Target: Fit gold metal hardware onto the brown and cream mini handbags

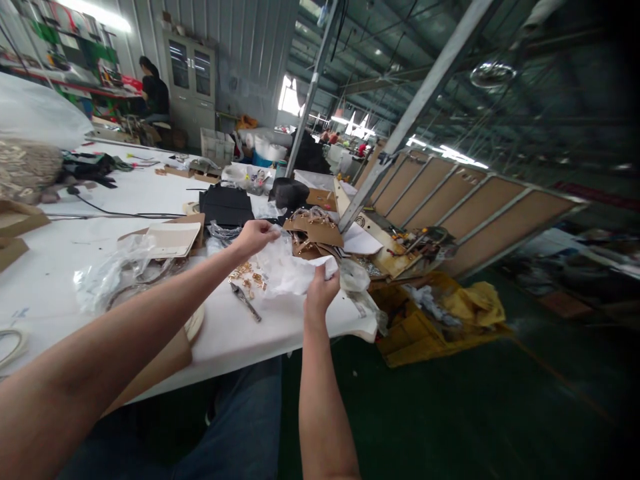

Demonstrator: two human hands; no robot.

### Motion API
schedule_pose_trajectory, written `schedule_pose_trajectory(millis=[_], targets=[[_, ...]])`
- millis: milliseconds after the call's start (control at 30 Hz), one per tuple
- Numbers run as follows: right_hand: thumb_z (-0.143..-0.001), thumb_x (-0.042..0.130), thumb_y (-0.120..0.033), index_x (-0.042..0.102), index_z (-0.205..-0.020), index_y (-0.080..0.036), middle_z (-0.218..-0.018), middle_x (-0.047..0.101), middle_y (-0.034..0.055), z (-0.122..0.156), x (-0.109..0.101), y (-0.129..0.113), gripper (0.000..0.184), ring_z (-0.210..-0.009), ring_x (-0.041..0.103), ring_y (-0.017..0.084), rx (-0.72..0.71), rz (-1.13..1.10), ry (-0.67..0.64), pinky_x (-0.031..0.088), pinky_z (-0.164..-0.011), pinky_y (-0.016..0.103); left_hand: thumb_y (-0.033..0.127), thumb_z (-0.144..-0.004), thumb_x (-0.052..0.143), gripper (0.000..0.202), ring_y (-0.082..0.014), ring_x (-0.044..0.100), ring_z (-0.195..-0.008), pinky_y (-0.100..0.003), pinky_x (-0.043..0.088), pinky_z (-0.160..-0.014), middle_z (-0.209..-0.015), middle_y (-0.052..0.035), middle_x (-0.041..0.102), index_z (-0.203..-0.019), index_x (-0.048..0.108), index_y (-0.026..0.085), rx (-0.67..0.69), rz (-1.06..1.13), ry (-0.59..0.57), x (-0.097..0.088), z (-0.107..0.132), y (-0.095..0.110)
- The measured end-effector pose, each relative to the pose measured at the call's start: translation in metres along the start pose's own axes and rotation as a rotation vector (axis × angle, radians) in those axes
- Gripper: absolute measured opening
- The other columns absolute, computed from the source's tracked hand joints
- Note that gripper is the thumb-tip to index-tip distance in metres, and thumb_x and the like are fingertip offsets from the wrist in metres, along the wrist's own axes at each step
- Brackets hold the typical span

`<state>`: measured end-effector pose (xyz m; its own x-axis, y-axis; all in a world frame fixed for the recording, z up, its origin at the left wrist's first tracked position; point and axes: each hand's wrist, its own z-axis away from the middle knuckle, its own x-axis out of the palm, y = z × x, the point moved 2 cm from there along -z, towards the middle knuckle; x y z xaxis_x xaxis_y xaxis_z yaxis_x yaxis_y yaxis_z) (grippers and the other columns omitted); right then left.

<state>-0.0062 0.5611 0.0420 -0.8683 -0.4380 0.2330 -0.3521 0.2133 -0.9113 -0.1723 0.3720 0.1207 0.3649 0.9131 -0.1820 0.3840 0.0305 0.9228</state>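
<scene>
A white, crumpled, partly see-through sheet or bag (291,268) is stretched between my two hands above the table's front right corner. My left hand (257,237) pinches its upper left edge. Around its right end the fingers of my right hand (322,288) are closed, thumb on top. Small gold-coloured metal pieces (250,277) lie loose on the table just left of the sheet. Near them rests a dark slim tool (245,302), its kind unclear. Behind the sheet, brown cardboard pieces (314,232) carry small gold fittings.
Clear plastic bags (113,273) and a cardboard tray (175,239) lie on the white table (280,328) at left. A yellow crate (415,333) stands on the floor at right. A metal post (395,143) rises past the table. One person (154,90) sits far back left.
</scene>
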Motion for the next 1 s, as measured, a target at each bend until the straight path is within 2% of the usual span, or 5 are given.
schedule_pose_trajectory(millis=[267, 533, 800, 900, 1000], targets=[[-0.101, 0.076, -0.058, 0.081, -0.126, -0.010, -0.124, 0.085, 0.0175, 0.006, 0.009, 0.003, 0.054, -0.115, 0.081, 0.032, 0.097, -0.083, -0.027, 0.066, -0.099, 0.040, 0.047, -0.089, 0.085, 0.031, -0.0199, 0.062, -0.074, -0.033, 0.042, -0.071, -0.078, -0.0077, 0.076, -0.080, 0.080, 0.018, 0.066, -0.039, -0.002, 0.005, 0.009, 0.000], [-0.101, 0.075, -0.056, 0.083, -0.125, -0.010, -0.120, 0.086, 0.0164, 0.007, 0.006, 0.004, 0.052, -0.114, 0.080, 0.031, 0.102, -0.034, -0.042, 0.064, -0.099, 0.039, 0.039, -0.086, 0.084, 0.022, -0.0213, 0.060, -0.071, -0.033, 0.038, -0.066, -0.071, -0.0058, 0.072, -0.077, 0.075, 0.021, -0.065, -0.135, 0.190, -0.032, 0.024, -0.028], [-0.102, 0.076, -0.059, 0.083, -0.126, -0.011, -0.121, 0.086, 0.0169, 0.012, 0.007, 0.003, 0.054, -0.112, 0.081, 0.031, 0.106, -0.025, -0.050, 0.064, -0.099, 0.039, 0.038, -0.092, 0.085, 0.020, -0.0231, 0.072, -0.081, -0.037, 0.054, -0.081, -0.088, -0.0116, 0.082, -0.087, 0.080, 0.019, -0.047, -0.002, 0.089, -0.029, 0.018, -0.011], [-0.098, 0.079, -0.060, 0.084, -0.122, -0.010, -0.120, 0.086, 0.0172, 0.009, 0.005, 0.001, 0.055, -0.113, 0.080, 0.032, 0.142, -0.044, -0.033, 0.064, -0.101, 0.041, 0.042, -0.090, 0.087, 0.025, -0.0226, 0.071, -0.080, -0.037, 0.052, -0.080, -0.087, -0.0114, 0.082, -0.086, 0.079, 0.018, -0.088, 0.070, 0.108, -0.024, 0.028, -0.008], [-0.095, 0.081, -0.064, 0.082, -0.123, -0.010, -0.124, 0.086, 0.0190, 0.018, 0.009, -0.003, 0.061, -0.113, 0.081, 0.034, 0.252, -0.162, -0.020, 0.068, -0.099, 0.043, 0.050, -0.091, 0.086, 0.033, -0.0226, 0.069, -0.079, -0.035, 0.048, -0.075, -0.086, -0.0098, 0.081, -0.087, 0.081, 0.018, -0.070, 0.057, -0.016, -0.009, 0.048, -0.004]])
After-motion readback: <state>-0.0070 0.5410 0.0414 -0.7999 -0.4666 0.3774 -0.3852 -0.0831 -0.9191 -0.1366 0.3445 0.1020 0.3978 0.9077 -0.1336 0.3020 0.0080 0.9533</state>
